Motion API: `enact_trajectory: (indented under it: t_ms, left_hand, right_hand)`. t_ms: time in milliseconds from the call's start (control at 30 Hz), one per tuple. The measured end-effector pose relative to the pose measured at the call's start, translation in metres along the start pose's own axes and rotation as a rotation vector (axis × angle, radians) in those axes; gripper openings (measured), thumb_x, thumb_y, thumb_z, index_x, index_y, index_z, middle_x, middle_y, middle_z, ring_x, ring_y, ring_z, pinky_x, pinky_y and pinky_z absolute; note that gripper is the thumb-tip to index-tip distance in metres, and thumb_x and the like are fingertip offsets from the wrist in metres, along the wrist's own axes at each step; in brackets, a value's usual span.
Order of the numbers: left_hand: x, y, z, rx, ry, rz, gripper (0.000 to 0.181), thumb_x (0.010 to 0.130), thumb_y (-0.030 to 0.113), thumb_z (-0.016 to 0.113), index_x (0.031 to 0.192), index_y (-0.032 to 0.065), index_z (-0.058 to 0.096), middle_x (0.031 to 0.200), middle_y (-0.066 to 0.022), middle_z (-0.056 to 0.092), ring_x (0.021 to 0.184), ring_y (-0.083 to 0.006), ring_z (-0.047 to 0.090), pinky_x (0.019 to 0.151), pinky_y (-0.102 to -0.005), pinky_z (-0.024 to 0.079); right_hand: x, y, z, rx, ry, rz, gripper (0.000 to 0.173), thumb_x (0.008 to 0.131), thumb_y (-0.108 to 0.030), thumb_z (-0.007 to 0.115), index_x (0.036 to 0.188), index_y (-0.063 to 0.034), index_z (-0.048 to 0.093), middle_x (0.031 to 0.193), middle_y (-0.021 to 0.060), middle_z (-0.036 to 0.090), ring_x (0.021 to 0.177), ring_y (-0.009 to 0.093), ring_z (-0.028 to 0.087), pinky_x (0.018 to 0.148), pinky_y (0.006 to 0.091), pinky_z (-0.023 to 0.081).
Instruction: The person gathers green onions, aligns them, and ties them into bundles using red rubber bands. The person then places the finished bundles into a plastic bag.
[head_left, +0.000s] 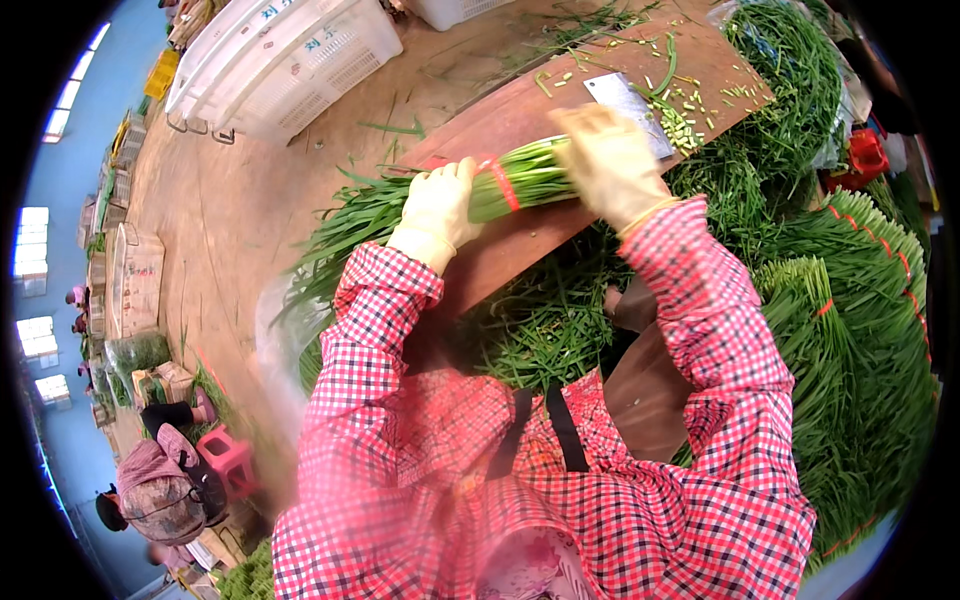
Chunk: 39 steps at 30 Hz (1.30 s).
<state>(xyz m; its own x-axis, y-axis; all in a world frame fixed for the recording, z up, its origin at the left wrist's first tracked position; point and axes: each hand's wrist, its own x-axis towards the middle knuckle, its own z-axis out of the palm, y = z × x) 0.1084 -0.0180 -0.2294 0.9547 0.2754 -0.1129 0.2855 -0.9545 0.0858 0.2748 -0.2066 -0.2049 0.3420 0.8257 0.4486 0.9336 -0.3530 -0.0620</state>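
My left hand, in a pale rubber glove, is closed around a bundle of long green chives bound with red tape. Its leaves hang off to the left, over the board's edge. At the pale stem end is my right hand, gloved too and blurred by motion; whether its fingers grip the stems cannot be made out. Just past it on the brown board lies a flat metal plate with a corner hole, partly covered by the hand. Cut stem pieces are scattered beside the plate.
Tied chive bundles are heaped at my right. Loose greens lie below the board, with more in a pile beyond. White plastic crates stand on the floor at upper left. A person is near a pink stool.
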Motion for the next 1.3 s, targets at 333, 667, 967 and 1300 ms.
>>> enact_trajectory:
  t_ms: [333, 667, 967, 1300]
  left_hand:
    - [-0.002, -0.001, -0.061, -0.233, 0.07, -0.028, 0.069, 0.063, 0.029, 0.079, 0.124, 0.0051, 0.058, 0.107, -0.0177, 0.069, 0.101, -0.0315, 0.066, 0.088, -0.0386, 0.052]
    - [-0.017, 0.053, -0.158, -0.852, 0.073, -0.012, 0.057, 0.065, 0.012, 0.082, 0.116, -0.0017, 0.062, 0.094, -0.0049, 0.07, 0.083, -0.0117, 0.064, 0.08, -0.0276, 0.053]
    - [-0.029, 0.121, -0.131, -1.278, 0.293, 0.065, 0.055, 0.066, 0.012, 0.083, 0.116, -0.0003, 0.063, 0.106, -0.0043, 0.07, 0.095, -0.0099, 0.063, 0.088, -0.0274, 0.051]
    - [-0.064, 0.115, -0.132, -1.237, 0.228, 0.156, 0.057, 0.067, 0.015, 0.083, 0.117, -0.0001, 0.061, 0.104, -0.0058, 0.07, 0.096, -0.0127, 0.064, 0.09, -0.0302, 0.05]
  right_hand:
    - [-0.037, 0.082, -0.043, -0.165, -0.145, 0.232, 0.021, 0.089, -0.013, 0.062, 0.108, -0.0078, 0.068, 0.09, 0.0098, 0.069, 0.09, 0.027, 0.066, 0.079, 0.038, 0.052]
    - [0.028, -0.005, -0.138, -0.193, 0.419, -0.383, 0.027, 0.08, -0.021, 0.068, 0.105, -0.0105, 0.067, 0.084, -0.0012, 0.061, 0.083, 0.019, 0.059, 0.071, 0.0331, 0.048]
    - [-0.045, -0.063, -0.147, 0.403, -0.247, 0.065, 0.025, 0.082, -0.03, 0.07, 0.075, -0.0064, 0.067, 0.08, 0.0128, 0.067, 0.078, 0.033, 0.064, 0.069, 0.0417, 0.052]
    - [-0.063, -0.07, -0.244, -0.192, 0.566, 0.013, 0.029, 0.078, -0.021, 0.07, 0.103, -0.0066, 0.066, 0.107, 0.0099, 0.065, 0.098, 0.028, 0.063, 0.082, 0.0403, 0.052]
